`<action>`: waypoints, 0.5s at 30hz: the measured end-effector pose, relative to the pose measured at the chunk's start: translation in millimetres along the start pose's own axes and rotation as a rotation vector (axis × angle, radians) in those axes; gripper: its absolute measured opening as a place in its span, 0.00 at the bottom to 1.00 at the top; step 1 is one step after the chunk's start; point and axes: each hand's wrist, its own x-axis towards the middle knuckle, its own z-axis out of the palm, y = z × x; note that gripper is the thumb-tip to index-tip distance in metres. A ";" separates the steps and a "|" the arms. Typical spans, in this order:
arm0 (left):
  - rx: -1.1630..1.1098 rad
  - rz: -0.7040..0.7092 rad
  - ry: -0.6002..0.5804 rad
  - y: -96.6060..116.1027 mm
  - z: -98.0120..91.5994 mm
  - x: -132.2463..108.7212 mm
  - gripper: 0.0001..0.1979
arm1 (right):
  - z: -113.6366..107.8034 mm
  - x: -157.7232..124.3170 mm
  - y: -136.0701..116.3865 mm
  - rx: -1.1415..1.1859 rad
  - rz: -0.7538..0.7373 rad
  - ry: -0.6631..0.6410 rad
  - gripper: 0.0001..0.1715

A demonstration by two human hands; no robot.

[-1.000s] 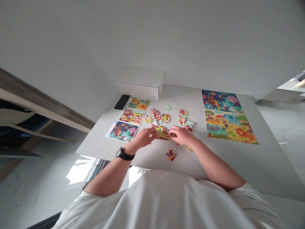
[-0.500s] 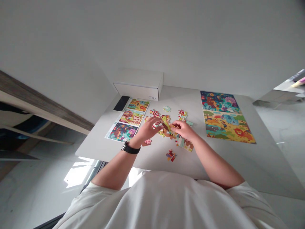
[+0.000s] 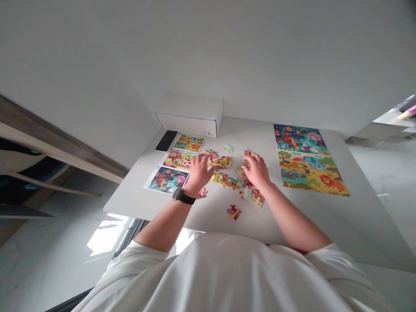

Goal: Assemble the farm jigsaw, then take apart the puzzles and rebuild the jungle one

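My left hand point(image 3: 199, 174), with a dark watch on the wrist, hovers at the left side of the loose puzzle pieces, fingers apart and nothing visible in them. Close to its fingertips lie a joined yellow-and-red clump of pieces point(image 3: 223, 163) and a red-and-white piece point(image 3: 211, 154). My right hand point(image 3: 257, 171) is spread over pieces on the right side and partly hides them; its thumb and fingertips are near a yellowish piece point(image 3: 241, 170). Between the hands runs a joined strip of pieces point(image 3: 230, 182). Nearer me sits a brown-and-green clump point(image 3: 252, 196).
Finished puzzle pictures point(image 3: 310, 160) lie at the right. A printed sheet with three pictures point(image 3: 178, 160) and a black phone point(image 3: 167, 141) lie at the left, before a white box point(image 3: 188, 115). A pale green piece point(image 3: 228, 148) and a purple-red clump point(image 3: 234, 212) lie apart.
My hands have moved apart from the middle, left hand leftward and right hand rightward. The yellow piece held between them is no longer in my fingers, and the clumps underneath show.
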 end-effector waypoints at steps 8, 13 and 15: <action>0.307 0.354 -0.394 11.7 14.4 -17.3 0.17 | 19.1 -22.7 -20.8 -0.339 -0.194 -0.417 0.18; 0.362 0.392 -0.427 17.9 16.5 -20.1 0.23 | 14.9 -24.5 -27.0 -0.335 -0.142 -0.487 0.27; 0.305 0.409 -0.412 20.7 13.7 -19.1 0.22 | 11.3 -25.4 -28.3 -0.264 -0.129 -0.513 0.25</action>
